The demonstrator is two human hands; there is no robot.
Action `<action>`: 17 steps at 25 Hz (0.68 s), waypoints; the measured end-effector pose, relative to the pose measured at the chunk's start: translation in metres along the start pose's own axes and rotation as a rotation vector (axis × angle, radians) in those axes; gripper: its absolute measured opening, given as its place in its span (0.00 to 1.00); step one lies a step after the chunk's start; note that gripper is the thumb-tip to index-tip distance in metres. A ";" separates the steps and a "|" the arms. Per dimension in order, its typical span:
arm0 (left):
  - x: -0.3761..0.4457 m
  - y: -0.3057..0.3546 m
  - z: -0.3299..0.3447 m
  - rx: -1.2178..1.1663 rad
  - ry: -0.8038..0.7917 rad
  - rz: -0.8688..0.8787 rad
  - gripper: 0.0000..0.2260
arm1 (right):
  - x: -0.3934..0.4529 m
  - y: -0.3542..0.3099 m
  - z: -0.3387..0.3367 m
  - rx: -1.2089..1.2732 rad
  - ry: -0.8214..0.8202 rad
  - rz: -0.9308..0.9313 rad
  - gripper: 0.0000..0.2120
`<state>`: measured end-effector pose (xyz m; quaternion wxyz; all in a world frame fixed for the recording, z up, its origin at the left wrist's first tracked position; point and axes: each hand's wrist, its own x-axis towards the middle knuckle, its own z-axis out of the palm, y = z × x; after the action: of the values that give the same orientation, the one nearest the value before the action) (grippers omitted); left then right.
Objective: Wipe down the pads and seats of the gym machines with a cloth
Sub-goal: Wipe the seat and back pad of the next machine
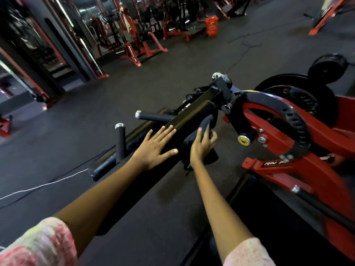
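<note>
Both sleeves frame my reach: left hand (155, 145) lies flat, fingers straight, on the black bar (190, 117); right hand (202, 144) clutches the dark cloth (201, 129) against the pad underneath, which runs up-right away from me.

Two bare forearms reach into view from the bottom edge, each ending in a bare hand: the left hand (156, 146) and the right hand (202, 144). No rings, watch or bracelet show on either wrist or on the fingers. The fingernails are short and unpainted. Both arms wear loose sleeves pushed up near the elbow, the left sleeve (36, 244) and right sleeve (247, 254) of soft mottled pink-and-cream fabric.
</note>
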<state>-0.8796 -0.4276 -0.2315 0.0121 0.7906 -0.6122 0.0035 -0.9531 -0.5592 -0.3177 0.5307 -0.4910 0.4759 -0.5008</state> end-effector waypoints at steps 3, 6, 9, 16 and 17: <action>0.001 0.000 0.000 -0.010 -0.002 0.004 0.41 | 0.009 0.003 -0.005 0.121 -0.064 0.163 0.21; 0.001 -0.001 0.000 -0.005 0.002 0.000 0.41 | 0.036 -0.010 0.000 0.188 -0.023 0.283 0.22; 0.001 -0.001 0.000 -0.013 0.001 -0.011 0.41 | -0.013 -0.002 -0.005 0.112 -0.078 0.005 0.20; 0.002 0.001 0.000 -0.032 -0.003 -0.012 0.41 | 0.037 -0.012 -0.003 0.190 -0.015 0.042 0.20; 0.002 0.000 0.000 -0.037 -0.004 -0.015 0.41 | 0.019 -0.007 -0.001 0.154 -0.034 -0.068 0.20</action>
<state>-0.8793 -0.4298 -0.2313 0.0256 0.7948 -0.6063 -0.0097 -0.9541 -0.5786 -0.3114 0.5577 -0.4730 0.4100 -0.5451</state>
